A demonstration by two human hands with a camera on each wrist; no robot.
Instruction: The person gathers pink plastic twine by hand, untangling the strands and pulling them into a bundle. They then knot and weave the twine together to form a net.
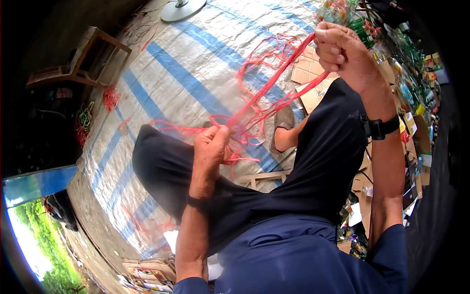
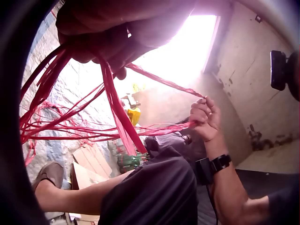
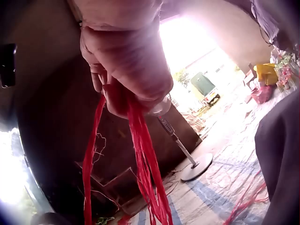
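Red plastic twine (image 1: 274, 81) runs in stretched strands between my two hands, above my lap. My right hand (image 1: 340, 51), raised at the upper right, grips one end of the bundle with curled fingers; in the right wrist view strands of twine (image 3: 143, 159) hang from the fist. Lower and nearer my body, my left hand (image 1: 211, 144) pinches the other part between thumb and fingers. Loose ends trail below it in the left wrist view, where the left hand (image 2: 112, 28) is dark against the light. More tangled strands spread beneath the hands, over the sheet.
A white and blue striped tarpaulin (image 1: 171, 54) covers the floor. Flattened cardboard (image 1: 313, 95) lies beside my foot, with piled bottles (image 1: 411, 93) at the right. A wooden chair (image 1: 81, 63) stands at the left, and a fan base (image 1: 183, 9) at the far edge.
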